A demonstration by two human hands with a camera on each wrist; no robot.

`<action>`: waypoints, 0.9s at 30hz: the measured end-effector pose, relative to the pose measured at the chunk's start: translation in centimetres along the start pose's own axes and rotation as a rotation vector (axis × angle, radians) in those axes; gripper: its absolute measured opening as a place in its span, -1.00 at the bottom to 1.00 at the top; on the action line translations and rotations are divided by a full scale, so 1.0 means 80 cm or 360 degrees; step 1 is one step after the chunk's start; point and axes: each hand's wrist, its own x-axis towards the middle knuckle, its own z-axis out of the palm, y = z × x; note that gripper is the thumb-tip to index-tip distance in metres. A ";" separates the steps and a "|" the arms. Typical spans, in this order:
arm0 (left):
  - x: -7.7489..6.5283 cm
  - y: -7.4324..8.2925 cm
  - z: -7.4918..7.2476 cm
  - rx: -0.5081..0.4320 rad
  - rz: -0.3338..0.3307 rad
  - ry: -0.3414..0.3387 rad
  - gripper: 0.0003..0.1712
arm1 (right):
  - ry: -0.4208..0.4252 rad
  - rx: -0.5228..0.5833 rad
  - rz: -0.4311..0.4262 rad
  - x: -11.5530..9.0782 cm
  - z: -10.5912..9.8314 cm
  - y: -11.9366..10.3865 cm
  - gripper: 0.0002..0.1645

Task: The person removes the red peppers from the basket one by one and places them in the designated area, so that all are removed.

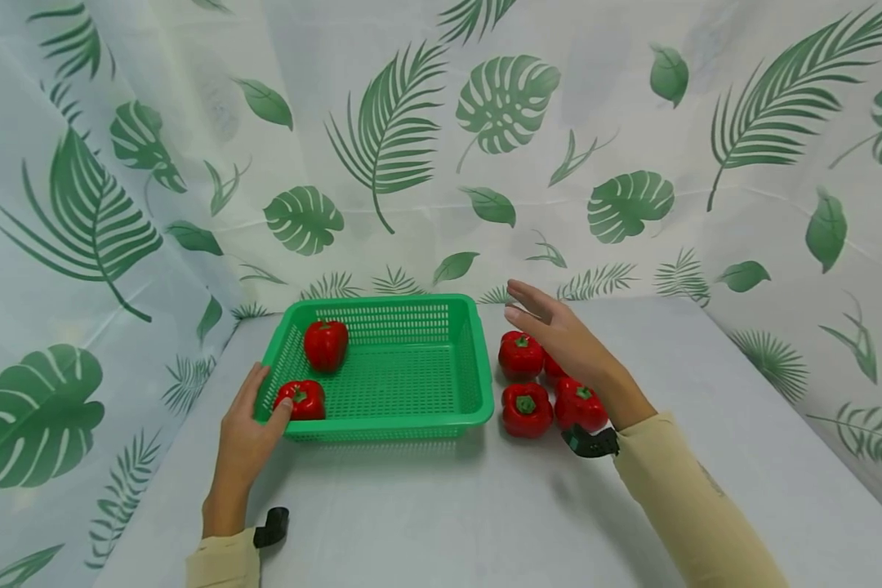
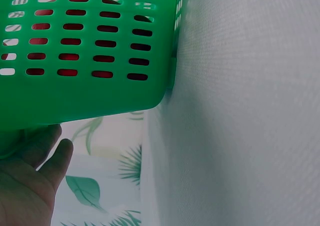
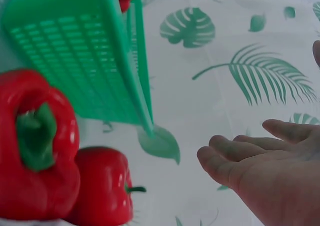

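Observation:
A green plastic basket (image 1: 397,425) with slotted walls stands on the table. Two red bell peppers lie inside along its left side, one pepper (image 1: 327,345) toward the back and one pepper (image 1: 305,399) at the front corner. My left hand (image 1: 246,429) grips the basket's left front corner, thumb over the rim and fingers along the outer wall; the left wrist view shows those fingers (image 2: 56,158) beside the rim. To the right of the basket, my right hand (image 1: 562,335) is raised over several red bell peppers (image 1: 527,409), fingers extended and palm bare in the right wrist view.
A white cloth covers the table (image 1: 412,514). Behind and at both sides hangs a pale curtain (image 1: 426,147) printed with green leaves. Dark straps (image 1: 590,442) sit at the wrists, by the cream sleeves.

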 end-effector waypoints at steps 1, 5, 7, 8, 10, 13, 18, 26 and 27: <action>0.000 -0.001 0.000 -0.0002 0.0008 0.0005 -0.24 | 0.0001 -0.0010 0.0002 0.003 0.003 -0.002 -0.09; 0.001 -0.003 0.000 0.0003 0.0031 0.0021 -0.24 | -0.0018 0.0009 0.0012 0.014 0.014 -0.005 -0.11; 0.001 -0.004 0.001 0.0006 0.0037 0.0025 -0.24 | -0.0037 0.0031 0.0021 0.020 0.020 -0.006 -0.11; 0.001 -0.004 0.001 0.0009 0.0036 0.0025 -0.24 | -0.0045 0.0050 0.0021 0.023 0.023 -0.006 -0.12; 0.002 -0.005 0.001 0.0014 0.0040 0.0025 -0.24 | -0.0063 0.0081 0.0018 0.029 0.029 -0.007 -0.13; 0.002 -0.005 0.002 0.0025 0.0042 0.0026 -0.24 | -0.0087 0.0103 -0.0016 0.036 0.038 -0.011 -0.13; 0.000 -0.003 0.001 0.0022 0.0022 0.0016 -0.24 | -0.0119 0.0127 -0.0058 0.048 0.050 -0.021 -0.13; 0.002 -0.003 0.001 0.0021 0.0021 0.0012 -0.24 | -0.0164 0.0097 -0.0071 0.066 0.066 -0.033 -0.15; 0.002 -0.003 0.001 0.0021 0.0022 0.0011 -0.24 | -0.0167 0.0096 -0.0071 0.068 0.069 -0.035 -0.14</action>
